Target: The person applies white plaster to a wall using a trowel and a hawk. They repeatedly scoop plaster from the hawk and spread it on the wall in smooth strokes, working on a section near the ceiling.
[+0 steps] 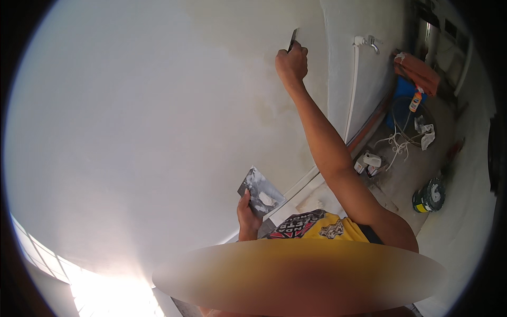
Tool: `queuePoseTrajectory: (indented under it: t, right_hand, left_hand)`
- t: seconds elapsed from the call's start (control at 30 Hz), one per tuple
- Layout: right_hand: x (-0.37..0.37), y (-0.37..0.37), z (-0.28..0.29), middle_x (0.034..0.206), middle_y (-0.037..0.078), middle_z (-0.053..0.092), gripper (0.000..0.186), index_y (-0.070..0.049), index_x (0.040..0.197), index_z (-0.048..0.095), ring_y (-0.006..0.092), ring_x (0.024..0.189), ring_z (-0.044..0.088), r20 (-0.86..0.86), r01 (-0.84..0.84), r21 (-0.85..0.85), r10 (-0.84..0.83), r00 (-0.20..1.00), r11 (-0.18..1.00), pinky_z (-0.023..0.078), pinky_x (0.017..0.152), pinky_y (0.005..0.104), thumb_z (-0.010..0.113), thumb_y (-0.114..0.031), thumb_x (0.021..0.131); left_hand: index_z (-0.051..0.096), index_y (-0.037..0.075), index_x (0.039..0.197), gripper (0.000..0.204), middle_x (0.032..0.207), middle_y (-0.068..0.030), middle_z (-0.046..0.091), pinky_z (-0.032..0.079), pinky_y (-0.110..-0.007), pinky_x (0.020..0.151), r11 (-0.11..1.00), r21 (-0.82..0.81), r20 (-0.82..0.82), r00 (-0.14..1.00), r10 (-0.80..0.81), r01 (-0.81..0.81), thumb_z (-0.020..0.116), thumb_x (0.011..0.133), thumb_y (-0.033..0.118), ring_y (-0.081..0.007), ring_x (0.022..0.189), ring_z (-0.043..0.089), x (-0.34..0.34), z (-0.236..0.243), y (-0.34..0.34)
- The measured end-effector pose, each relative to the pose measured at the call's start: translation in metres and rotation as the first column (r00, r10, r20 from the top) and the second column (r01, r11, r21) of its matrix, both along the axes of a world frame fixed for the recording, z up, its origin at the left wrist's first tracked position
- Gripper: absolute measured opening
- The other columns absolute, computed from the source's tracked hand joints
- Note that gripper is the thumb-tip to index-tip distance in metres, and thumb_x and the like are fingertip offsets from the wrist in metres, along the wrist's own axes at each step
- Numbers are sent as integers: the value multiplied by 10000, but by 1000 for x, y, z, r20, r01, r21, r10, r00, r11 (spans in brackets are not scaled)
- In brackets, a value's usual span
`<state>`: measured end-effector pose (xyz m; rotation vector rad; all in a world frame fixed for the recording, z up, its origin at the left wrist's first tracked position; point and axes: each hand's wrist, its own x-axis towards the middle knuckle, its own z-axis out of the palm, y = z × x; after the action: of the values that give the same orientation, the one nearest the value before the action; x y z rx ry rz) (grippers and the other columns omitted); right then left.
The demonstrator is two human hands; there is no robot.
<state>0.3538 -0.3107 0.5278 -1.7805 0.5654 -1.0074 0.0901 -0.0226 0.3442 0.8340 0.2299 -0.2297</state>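
My right hand [291, 63] is closed round a putty knife [293, 37], its arm stretched up to the pale wall [158, 105], near faint beige patches at the edge by a corner. Whether the blade touches the surface I cannot tell. Lower down, my left hand [246, 216] grips a square metal plate [257, 182] by its left side, thumb on top. A lump of white paste [266, 198] and smears lie on that plate. The bottom middle of the view is blurred.
At right are a tap [374, 45] on white pipe, an orange cloth [417, 71], an orange bottle [415, 101], a round metal-legged table [398, 141], white containers [368, 162] and a dark bucket [429, 198]. Bright barred light [105, 293] fills the lower left.
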Motion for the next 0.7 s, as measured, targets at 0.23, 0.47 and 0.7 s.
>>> queuePoseTrajectory:
  t: [0.23,0.47,0.7]
  right_hand:
    - [-91,125,52,1190,162,548,691,-2,1411,517,334,1051,583,259,-34,-644,260,930,764,612,646,394,783,-90,779]
    - [-84,11,-48,1218,201,585,524,-6,1395,499,394,1100,629,122,-6,-68,14,992,998,586,783,508,637,-96,897]
    - [-20,10,81,1270,218,584,477,-29,1395,537,419,1134,625,177,107,-251,-63,982,962,572,842,538,563,-228,963]
  left_hand:
    - [574,-36,1333,396,1260,-146,681,558,-450,992,997,-40,86,994,-62,66,444,1094,253,-283,1137,685,6,-18,9]
    - [590,-36,1304,374,1228,-150,691,567,-453,977,998,-23,124,991,-52,55,454,1089,238,-283,1114,695,5,-13,7]
    - [601,-28,1280,359,1195,-141,701,580,-451,949,998,-29,53,997,-53,54,461,1093,244,-274,1072,709,4,-3,8]
